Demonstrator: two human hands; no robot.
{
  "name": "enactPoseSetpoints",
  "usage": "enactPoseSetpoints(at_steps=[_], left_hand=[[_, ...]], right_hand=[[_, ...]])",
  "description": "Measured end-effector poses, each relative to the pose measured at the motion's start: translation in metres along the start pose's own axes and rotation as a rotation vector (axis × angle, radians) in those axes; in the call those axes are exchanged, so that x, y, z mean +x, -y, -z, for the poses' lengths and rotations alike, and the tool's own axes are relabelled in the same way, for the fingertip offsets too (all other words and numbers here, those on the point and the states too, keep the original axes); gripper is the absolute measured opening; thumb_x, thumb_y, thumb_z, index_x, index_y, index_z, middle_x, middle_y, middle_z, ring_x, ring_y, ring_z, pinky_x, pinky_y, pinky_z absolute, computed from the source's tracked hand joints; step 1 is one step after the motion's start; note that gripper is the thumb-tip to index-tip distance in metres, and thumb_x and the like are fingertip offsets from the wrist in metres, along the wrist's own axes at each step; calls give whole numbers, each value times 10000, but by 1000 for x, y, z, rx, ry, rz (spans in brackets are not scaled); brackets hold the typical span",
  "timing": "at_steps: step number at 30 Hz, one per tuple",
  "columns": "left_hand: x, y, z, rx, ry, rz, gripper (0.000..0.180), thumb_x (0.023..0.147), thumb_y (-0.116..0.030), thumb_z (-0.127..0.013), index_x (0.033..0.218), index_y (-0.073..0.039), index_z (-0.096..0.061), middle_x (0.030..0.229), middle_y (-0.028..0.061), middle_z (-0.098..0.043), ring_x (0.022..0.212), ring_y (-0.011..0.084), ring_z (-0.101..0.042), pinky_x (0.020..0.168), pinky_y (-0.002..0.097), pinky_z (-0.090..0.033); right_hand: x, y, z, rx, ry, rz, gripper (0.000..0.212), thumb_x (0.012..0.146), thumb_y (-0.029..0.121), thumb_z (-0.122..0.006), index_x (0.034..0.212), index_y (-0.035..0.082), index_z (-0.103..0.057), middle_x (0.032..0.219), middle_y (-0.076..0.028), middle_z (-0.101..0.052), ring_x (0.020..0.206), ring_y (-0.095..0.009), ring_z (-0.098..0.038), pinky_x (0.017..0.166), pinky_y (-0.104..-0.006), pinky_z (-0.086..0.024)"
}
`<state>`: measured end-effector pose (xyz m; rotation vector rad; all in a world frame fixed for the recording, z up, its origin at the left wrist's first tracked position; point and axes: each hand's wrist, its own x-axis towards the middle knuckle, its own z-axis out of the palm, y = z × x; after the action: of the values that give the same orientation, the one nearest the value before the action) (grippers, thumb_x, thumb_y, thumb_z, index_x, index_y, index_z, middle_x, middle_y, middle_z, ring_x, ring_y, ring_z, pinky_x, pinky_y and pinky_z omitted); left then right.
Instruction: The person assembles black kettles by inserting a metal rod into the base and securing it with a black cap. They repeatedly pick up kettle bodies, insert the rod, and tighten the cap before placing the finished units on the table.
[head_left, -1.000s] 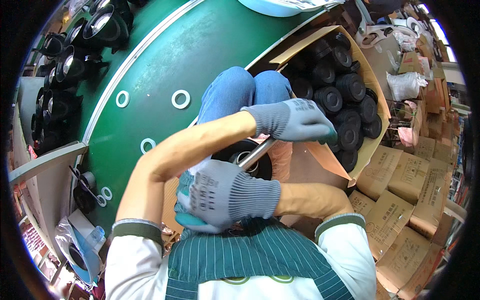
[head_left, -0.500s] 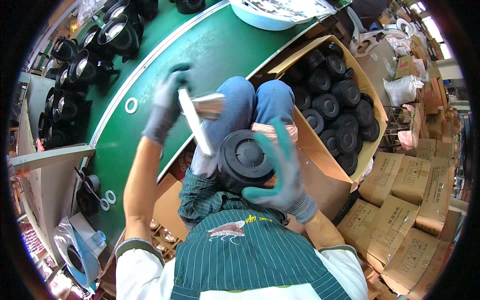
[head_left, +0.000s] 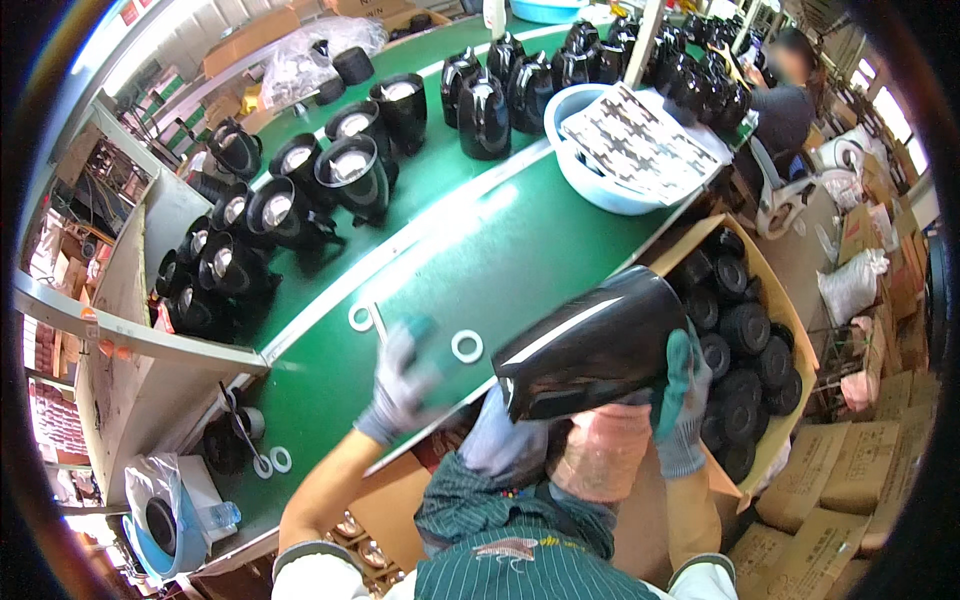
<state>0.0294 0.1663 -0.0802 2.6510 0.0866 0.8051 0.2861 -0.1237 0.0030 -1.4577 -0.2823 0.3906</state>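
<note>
A glossy black tapered jug body (head_left: 595, 345) lies tilted above my lap. My right hand (head_left: 682, 400), in a grey and green glove, grips it by its right end, with the fingers partly behind it. My left hand (head_left: 400, 385), gloved the same way, is over the green table and smeared by motion, so its fingers cannot be made out. Beside its fingertips is a thin pale bar (head_left: 377, 322); whether the hand touches it is unclear. Two white rings lie close by, one ring (head_left: 467, 346) right of the hand and another ring (head_left: 361, 317) beyond it.
Several black jugs (head_left: 350, 180) stand along the far side of the green table (head_left: 520, 225). A light blue basin (head_left: 610, 195) holds patterned sheets. On my right, an open carton (head_left: 790, 300) contains round black parts; closed cartons (head_left: 800, 475) are stacked beyond. Another person (head_left: 785, 110) sits at far right.
The black jug body has risen from upright between my legs to a tilt in my right hand. My left hand, which held a white-handled tool with a metallic end, has moved over the table. The view has shifted.
</note>
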Motion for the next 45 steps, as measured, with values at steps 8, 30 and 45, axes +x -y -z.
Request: enactPoseSetpoints(at_steps=[8, 30, 45], left_hand=[[142, 56, 13, 35, -266, 117, 756, 651, -369, -956, 1277, -100, -628, 1427, 267, -548, 1288, 457, -576, 1073, 533, -479], [399, 366, -1, 935, 431, 557, 394, 795, -310, -839, 1172, -211, -778, 1167, 99, -760, 1107, 273, -720, 910, 415, -572], [298, 68, 189, 692, 83, -150, 344, 718, -230, -838, 1030, -123, -741, 989, 67, -712, 977, 304, -669, 893, 429, -533]], right_hand=[[147, -92, -157, 511, 306, -579, 698, 1014, 703, -439, 1549, 254, -437, 1394, -60, -601, 1221, -286, -609, 986, -558, -532], [145, -158, -151, 250, 700, -495, 551, 1110, 393, -469, 1515, 20, -502, 1451, -105, -596, 1304, -196, -578, 1099, -352, -428], [145, 37, -180, -473, 394, 1005, 890, 845, 367, -794, 1593, 101, -391, 1609, -236, -345, 1459, -459, -376, 1149, -588, -359]])
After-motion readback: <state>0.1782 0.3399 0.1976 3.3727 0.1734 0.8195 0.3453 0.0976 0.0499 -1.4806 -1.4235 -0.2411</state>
